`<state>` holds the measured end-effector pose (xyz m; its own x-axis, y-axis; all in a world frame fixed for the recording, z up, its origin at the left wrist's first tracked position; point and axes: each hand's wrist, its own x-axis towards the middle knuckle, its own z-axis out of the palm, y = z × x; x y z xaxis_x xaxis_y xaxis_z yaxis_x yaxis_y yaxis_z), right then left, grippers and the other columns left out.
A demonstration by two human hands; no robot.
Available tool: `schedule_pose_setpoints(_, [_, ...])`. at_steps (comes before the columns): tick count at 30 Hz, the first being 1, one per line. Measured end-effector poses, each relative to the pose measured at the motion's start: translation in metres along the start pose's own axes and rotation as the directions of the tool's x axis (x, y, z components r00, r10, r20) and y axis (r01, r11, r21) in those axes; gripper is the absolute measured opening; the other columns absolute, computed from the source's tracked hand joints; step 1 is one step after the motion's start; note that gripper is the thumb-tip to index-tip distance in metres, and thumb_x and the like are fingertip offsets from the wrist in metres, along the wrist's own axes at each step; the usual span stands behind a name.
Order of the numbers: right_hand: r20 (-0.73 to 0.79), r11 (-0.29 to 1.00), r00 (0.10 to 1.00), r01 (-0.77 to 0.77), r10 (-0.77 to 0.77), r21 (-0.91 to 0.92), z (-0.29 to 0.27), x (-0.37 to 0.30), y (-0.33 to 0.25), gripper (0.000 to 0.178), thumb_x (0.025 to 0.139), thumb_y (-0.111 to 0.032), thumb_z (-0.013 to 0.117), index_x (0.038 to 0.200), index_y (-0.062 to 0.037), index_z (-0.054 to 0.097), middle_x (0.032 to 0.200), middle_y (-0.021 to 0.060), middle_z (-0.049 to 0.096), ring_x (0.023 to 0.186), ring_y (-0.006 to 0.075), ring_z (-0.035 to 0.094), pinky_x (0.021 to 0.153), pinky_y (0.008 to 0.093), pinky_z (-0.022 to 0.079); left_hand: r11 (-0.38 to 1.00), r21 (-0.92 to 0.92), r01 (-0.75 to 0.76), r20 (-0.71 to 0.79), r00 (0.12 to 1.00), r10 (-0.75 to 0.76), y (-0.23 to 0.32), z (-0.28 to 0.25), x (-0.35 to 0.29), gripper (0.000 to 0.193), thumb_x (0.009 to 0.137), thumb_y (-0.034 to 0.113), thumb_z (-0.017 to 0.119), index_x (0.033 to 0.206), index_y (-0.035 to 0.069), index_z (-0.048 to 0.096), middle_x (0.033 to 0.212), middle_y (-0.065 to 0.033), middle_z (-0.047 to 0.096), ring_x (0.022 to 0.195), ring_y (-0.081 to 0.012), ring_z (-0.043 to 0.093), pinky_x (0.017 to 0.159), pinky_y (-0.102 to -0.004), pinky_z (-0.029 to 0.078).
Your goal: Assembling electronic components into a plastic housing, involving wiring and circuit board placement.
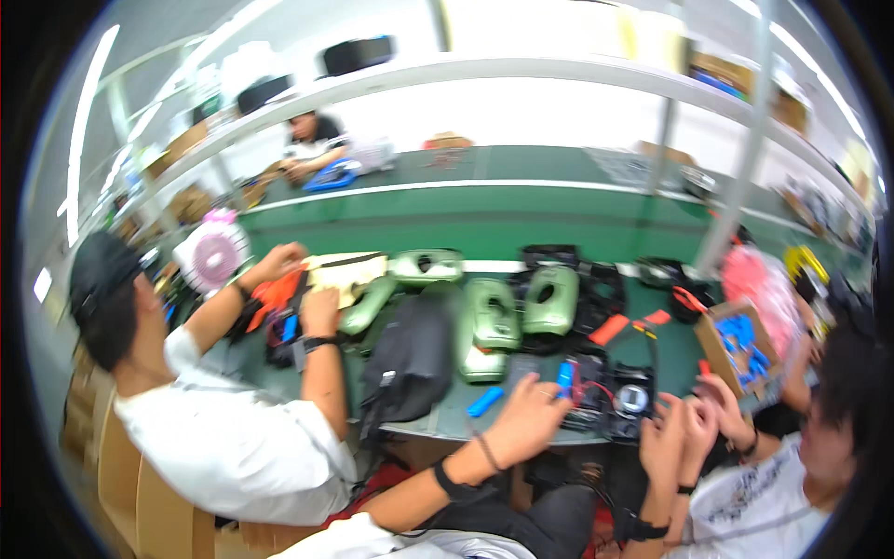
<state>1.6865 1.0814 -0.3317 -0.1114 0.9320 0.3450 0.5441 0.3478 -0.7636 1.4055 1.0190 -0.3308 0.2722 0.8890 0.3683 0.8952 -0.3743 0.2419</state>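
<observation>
My left hand [529, 421] reaches over the front edge of the table, its fingers pinched together at a small blue block-like piece [565, 375]. Right beside it lie dark device parts with thin red wires [589, 391]. My right hand [663, 434] is raised at the table edge with its fingers curled; what they hold, if anything, is blurred and hidden. Close in front of it is a black unit with a round, pale dial-like face [633, 401]. Another blue piece [485, 402] lies flat on the table, left of my left hand.
Several green plastic shells [492, 314] and a black bag-like thing [410, 359] cover the table's middle. A cardboard box of blue pieces [738, 347] stands right. Co-workers sit close on both sides; the right one's hands [700, 429] nearly meet mine. A shelf post [740, 168] rises behind.
</observation>
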Motion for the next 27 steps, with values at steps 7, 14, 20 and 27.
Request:
schedule_pose_setpoints(7, [0.183,0.976,0.968,-0.191,0.169,0.108,0.007,0.015,0.042,0.058,0.093,0.01,0.059,0.148,-0.0029,0.046,0.131,0.0215,0.067,0.113,0.0263,0.068,0.098,0.0332,0.053,0.938,-0.322,0.132,-0.299,0.925,-0.233,-0.005,-0.068,-0.038,0.023,0.095,0.014,0.07,0.115,0.004,0.069,0.111,-0.0158,0.07,0.106,-0.0369,0.068,0.094,-0.0453,0.055])
schedule_pose_setpoints(14, [-0.047,0.952,0.997,0.048,-0.065,-0.302,-0.004,0.012,0.061,0.051,0.095,-0.001,0.066,0.144,0.0019,0.052,0.145,0.018,0.059,0.134,0.0306,0.06,0.116,0.039,0.045,0.74,-0.345,0.577,-0.688,0.381,-0.618,-0.137,-0.115,-0.096,0.022,0.101,0.0,0.058,0.122,-0.002,0.066,0.109,-0.0198,0.075,0.102,-0.034,0.075,0.09,-0.0405,0.058])
schedule_pose_setpoints(20, [-0.073,0.889,0.989,0.082,-0.128,-0.45,0.012,0.033,-0.092,0.043,0.101,-0.006,0.065,0.142,0.0011,0.055,0.145,0.0154,0.06,0.134,0.0292,0.058,0.117,0.0398,0.044,0.674,-0.328,0.662,-0.857,0.092,-0.508,-0.248,-0.123,-0.098,0.036,0.094,-0.004,0.051,0.128,-0.007,0.062,0.121,-0.0317,0.068,0.117,-0.0493,0.065,0.105,-0.0512,0.05])
schedule_pose_setpoints(27, [0.008,0.99,0.993,0.121,-0.12,-0.071,0.014,0.035,-0.101,0.038,0.105,-0.004,0.061,0.142,0.0004,0.053,0.144,0.0132,0.058,0.138,0.0233,0.054,0.116,0.0384,0.042,0.275,-0.357,0.893,-0.499,0.067,-0.864,-0.386,-0.128,-0.145,0.031,0.086,0.009,0.065,0.113,0.002,0.079,0.119,-0.0298,0.074,0.114,-0.0463,0.072,0.105,-0.0493,0.054])
